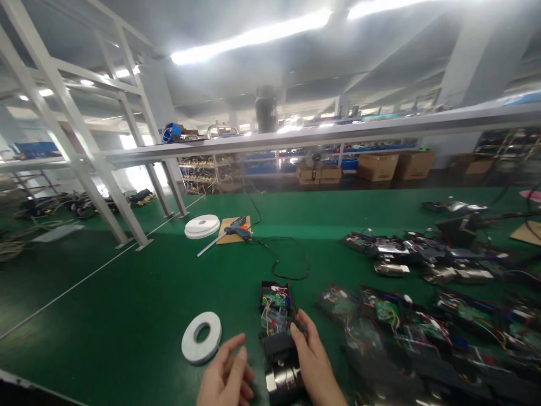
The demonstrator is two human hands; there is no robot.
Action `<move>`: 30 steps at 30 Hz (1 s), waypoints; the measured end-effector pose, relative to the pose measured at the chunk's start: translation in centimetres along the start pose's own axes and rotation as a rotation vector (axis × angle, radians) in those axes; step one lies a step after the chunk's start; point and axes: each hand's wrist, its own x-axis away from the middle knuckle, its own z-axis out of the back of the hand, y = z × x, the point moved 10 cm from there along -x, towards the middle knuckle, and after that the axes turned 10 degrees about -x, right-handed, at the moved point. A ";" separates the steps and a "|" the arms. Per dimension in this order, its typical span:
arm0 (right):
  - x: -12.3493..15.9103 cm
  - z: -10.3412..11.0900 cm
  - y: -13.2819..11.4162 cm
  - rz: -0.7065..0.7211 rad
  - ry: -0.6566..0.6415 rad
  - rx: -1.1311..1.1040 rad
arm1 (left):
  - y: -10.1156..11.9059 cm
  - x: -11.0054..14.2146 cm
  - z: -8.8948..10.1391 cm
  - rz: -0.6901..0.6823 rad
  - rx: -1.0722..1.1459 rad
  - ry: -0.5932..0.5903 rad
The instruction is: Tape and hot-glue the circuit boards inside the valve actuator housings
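A black electronics housing (275, 294) lies on the green table in front of me. It shows a green circuit board, red and yellow wires and a clear plastic part. At its near end sits a shiny metal cylinder (281, 379). My right hand (316, 361) grips the right side of this device, fingers and thumb pressed on its black edge. My left hand (228, 372) hovers just left of it, fingers loosely bent and apart, with nothing in them. Left of that hand lies a roll of white tape (202, 319).
Many similar devices (397, 313) crowd the right side, blurred. A glue gun (239, 230) rests on a cardboard piece, with its black cable (276, 265) looping over the table. White rolls (202, 225) lie beside it. A shelf (296, 138) spans the back; metal posts (101, 163) stand left.
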 end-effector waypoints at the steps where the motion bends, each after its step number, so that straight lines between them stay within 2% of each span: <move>1: 0.0 0.1 0.0 -0.020 -0.008 -0.008 | 0.7 -0.8 1.1 -0.070 -0.044 0.056; 3: 0.0 0.2 -0.4 -0.052 -0.027 -0.029 | 2.0 -2.3 1.6 -0.174 -0.131 0.055; 8: 0.3 0.2 -1.9 -0.096 -0.056 -0.090 | 3.2 -4.9 -3.1 -0.201 -0.264 -0.275; 12: 1.1 0.0 -3.0 -0.045 -0.153 -0.192 | 4.2 -5.2 -5.3 -0.217 -0.246 -0.430; 14: 1.6 -0.1 -3.5 -0.012 -0.175 -0.226 | 4.3 -5.5 -5.0 -0.216 -0.298 -0.396; 17: 2.2 0.5 -4.0 0.023 -0.085 -0.214 | 5.0 -5.7 -3.5 -0.218 -0.403 -0.245; 20: 2.4 0.7 -4.3 0.052 -0.038 -0.186 | 7.5 -5.0 -2.3 -0.255 -0.640 -0.048; 22: 2.4 0.6 -4.2 0.061 -0.070 -0.168 | 10.1 -4.2 -3.0 -0.317 -0.907 0.007; 24: 2.4 0.3 -3.9 0.063 -0.139 -0.159 | 12.2 -3.8 -4.6 -0.385 -1.131 -0.021; 26: 2.3 0.5 -3.8 0.076 -0.154 -0.167 | 13.5 -4.0 -6.0 -0.430 -1.223 -0.067; 30: 2.6 0.7 -3.8 0.099 -0.103 -0.185 | 13.7 -5.1 -7.1 -0.472 -1.232 -0.146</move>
